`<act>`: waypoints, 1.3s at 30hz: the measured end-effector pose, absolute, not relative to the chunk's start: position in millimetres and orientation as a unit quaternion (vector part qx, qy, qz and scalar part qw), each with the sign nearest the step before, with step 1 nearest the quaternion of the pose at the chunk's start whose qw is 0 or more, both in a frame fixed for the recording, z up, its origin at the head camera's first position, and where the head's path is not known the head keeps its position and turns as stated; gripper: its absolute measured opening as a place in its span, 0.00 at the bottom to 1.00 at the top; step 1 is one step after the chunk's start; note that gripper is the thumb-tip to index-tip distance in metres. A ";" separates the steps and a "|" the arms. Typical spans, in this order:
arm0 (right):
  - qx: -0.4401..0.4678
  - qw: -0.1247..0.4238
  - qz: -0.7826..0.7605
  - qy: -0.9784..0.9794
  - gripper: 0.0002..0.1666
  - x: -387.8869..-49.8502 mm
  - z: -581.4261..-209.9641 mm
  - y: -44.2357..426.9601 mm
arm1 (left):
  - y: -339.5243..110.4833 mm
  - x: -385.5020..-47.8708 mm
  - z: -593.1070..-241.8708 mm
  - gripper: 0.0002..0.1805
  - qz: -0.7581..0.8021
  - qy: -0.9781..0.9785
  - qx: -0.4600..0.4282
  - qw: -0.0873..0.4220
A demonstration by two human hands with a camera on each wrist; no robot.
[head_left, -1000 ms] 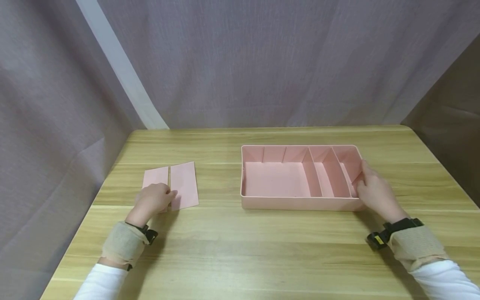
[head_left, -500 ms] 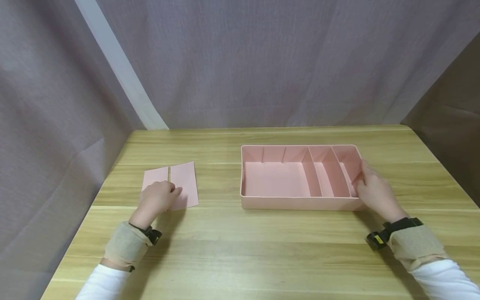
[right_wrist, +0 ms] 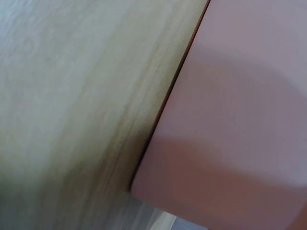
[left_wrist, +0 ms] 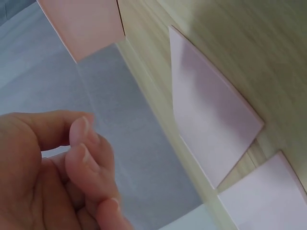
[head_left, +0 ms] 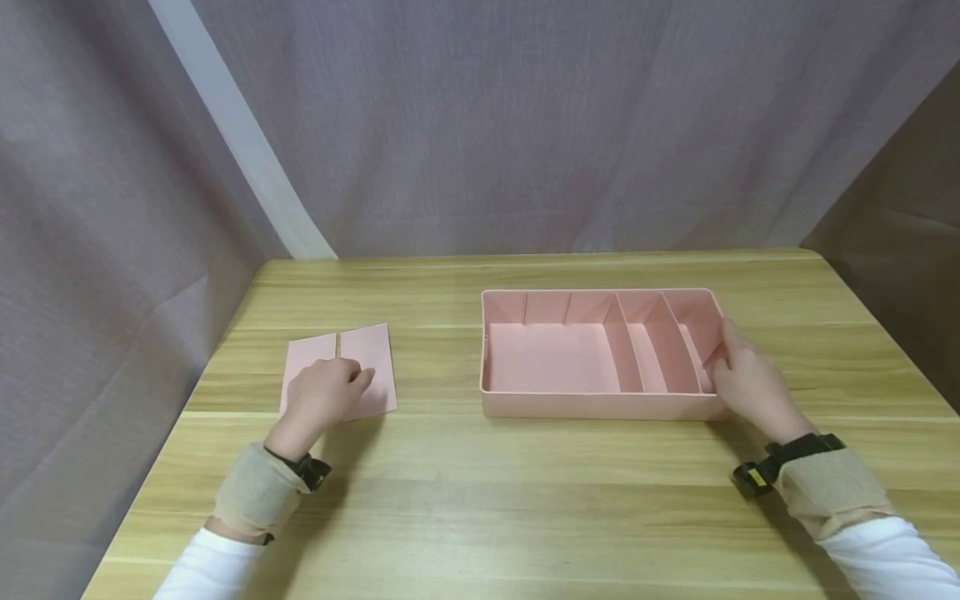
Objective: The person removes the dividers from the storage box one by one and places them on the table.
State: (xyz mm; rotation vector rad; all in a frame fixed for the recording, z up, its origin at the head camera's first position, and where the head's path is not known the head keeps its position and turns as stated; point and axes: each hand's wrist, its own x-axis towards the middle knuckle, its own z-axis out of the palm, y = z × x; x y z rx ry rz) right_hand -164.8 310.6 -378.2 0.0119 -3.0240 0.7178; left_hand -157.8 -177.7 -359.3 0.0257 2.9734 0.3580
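At the right end of a pink divider box, my right hand grips the short end wall, with some fingertips hidden. Two crosswise dividers part the right half of the box. My left hand hovers over two flat pink divider panels, the left panel and the right panel, which lie side by side with a narrow gap. Seen from the left wrist, the loosely curled left hand holds nothing and is apart from the nearer panel. The right wrist view shows only the box's outer wall.
The wooden table carries the box and the panels. Behind its far edge hangs a grey curtain with a pale strip on the left. A darker cloth borders the right side.
My left hand has shifted a little to the right, from the left panel towards the right one. The right hand and the box stay where they were.
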 end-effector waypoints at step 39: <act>0.015 0.039 0.219 -0.975 0.34 -165.2 -380.1 311.9 | -140.2 -156.4 -358.2 0.16 0.157 0.985 0.073 -0.018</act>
